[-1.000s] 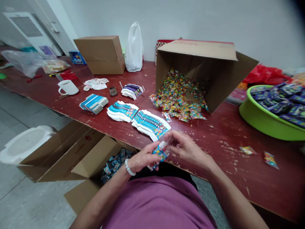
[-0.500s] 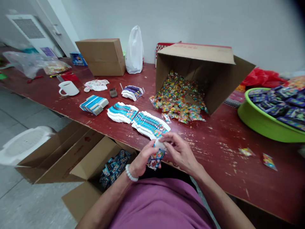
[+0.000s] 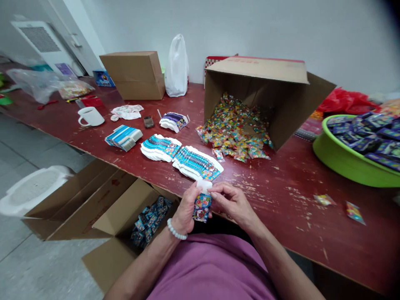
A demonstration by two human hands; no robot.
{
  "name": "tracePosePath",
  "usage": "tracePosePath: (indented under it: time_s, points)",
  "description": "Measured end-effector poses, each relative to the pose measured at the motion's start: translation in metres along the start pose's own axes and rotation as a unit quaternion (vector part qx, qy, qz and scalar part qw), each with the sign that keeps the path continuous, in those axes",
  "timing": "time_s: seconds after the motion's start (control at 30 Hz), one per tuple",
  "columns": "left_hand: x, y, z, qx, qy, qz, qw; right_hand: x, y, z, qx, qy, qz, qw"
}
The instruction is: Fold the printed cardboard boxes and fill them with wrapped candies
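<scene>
Both my hands meet at the near edge of the red table (image 3: 312, 216). My left hand (image 3: 186, 210) is closed round a small colourful printed box (image 3: 202, 206), held upright. My right hand (image 3: 233, 202) pinches the box's white top flap from the right. Just beyond my hands lies a fanned row of flat blue-and-white box blanks (image 3: 196, 163), with a second fan (image 3: 160, 146) to its left. A cardboard box lying on its side (image 3: 268, 89) spills small bright sachets (image 3: 236, 133) onto the table.
A green basin (image 3: 343, 156) of dark blue packs sits at the right. Two loose sachets (image 3: 339, 205) lie near it. An open carton (image 3: 125, 208) on the floor holds finished blue boxes. A white mug (image 3: 90, 116), a closed carton (image 3: 134, 74) and a white bag (image 3: 176, 66) stand further back.
The small box has turned from tilted to upright in my left hand. Both hands have drawn slightly nearer to my body, and my right fingers have moved onto its top flap.
</scene>
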State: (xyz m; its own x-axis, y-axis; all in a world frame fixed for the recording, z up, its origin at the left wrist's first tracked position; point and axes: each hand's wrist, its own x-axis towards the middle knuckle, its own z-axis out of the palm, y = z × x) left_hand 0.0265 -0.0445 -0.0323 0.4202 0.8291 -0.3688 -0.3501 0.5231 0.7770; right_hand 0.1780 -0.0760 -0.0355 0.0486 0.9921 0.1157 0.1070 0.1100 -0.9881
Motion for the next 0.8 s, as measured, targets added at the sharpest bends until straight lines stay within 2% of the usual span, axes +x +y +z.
tracePosePath:
  time_s: [0.1, 0.17, 0.27, 0.37, 0.57, 0.7, 0.8]
  points:
    - [-0.002, 0.001, 0.003, 0.034, 0.010, 0.008, 0.999, 0.006, 0.004, -0.001, 0.078, 0.015, 0.081, 0.994]
    - [-0.002, 0.001, 0.003, 0.055, 0.007, 0.011, 0.998, 0.008, 0.006, -0.001, 0.083, 0.044, 0.098, 0.991]
    - [-0.002, -0.002, 0.001, 0.076, -0.020, 0.021, 0.997, 0.008, 0.007, -0.004, 0.060, 0.011, 0.095, 0.994]
    - [-0.002, -0.003, -0.002, 0.086, -0.033, 0.019, 0.996, 0.006, 0.004, -0.007, 0.038, -0.030, 0.060, 0.997]
    - [-0.001, 0.003, -0.002, -0.017, -0.062, -0.058, 0.996, 0.006, -0.002, -0.009, -0.072, 0.017, -0.067, 0.995]
    - [0.000, 0.005, -0.001, -0.019, -0.001, -0.065, 0.998, 0.004, -0.006, -0.009, -0.134, -0.028, -0.143, 0.980]
    - [0.000, 0.002, 0.000, 0.000, 0.008, -0.025, 1.000, 0.003, -0.006, -0.007, -0.129, -0.025, -0.129, 0.983]
